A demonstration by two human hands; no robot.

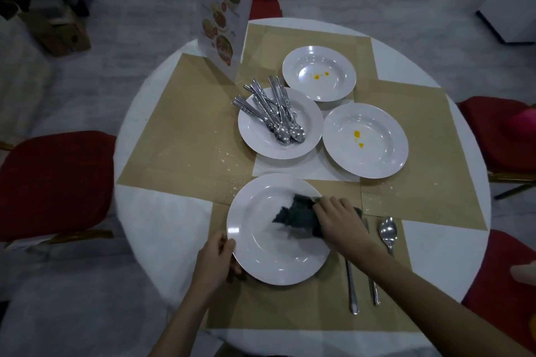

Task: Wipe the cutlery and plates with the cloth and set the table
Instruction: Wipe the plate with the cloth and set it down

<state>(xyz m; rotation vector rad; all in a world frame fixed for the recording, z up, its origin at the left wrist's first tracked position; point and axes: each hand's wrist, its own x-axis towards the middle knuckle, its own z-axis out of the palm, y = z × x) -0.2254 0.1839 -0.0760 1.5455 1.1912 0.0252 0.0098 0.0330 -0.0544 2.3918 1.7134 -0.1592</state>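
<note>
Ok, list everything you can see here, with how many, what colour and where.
table: one, white, round, centre
placemats: four, tan, spread over the table
plates: four, white; one near edge, three mid-table, two of those with yellow spots
cutlery pile: several pieces, silver, on the middle-left plate
spoon: one, silver, right of the near plate
fork: one, silver, beside the spoon, partly under the right arm
cloth: one, dark, on the near plate
menu: one, white with food pictures, standing at the far side
chairs: red seats around the table
hands: left grips the near plate's rim; right holds the cloth
</note>
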